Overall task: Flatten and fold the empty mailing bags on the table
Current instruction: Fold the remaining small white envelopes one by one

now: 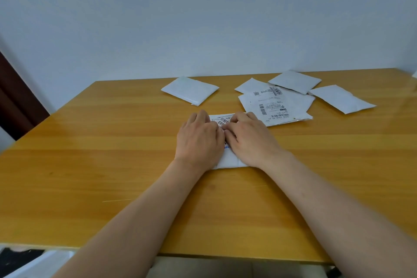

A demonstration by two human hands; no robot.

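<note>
A white mailing bag (228, 160) with a printed label lies folded into a narrow strip at the middle of the wooden table (90, 165). My left hand (199, 137) lies flat on its left half and presses it down. My right hand (249, 139) presses the right half, fingers lightly bent over the label end. Both hands cover most of the bag. Only its near end and a bit of the label between the fingers show.
A folded white bag (189, 90) lies at the back centre. To the back right sit a flat bag with a shipping label (274, 106) and three folded white bags (295, 81) (340, 99) (249, 85). The wall stands behind the table.
</note>
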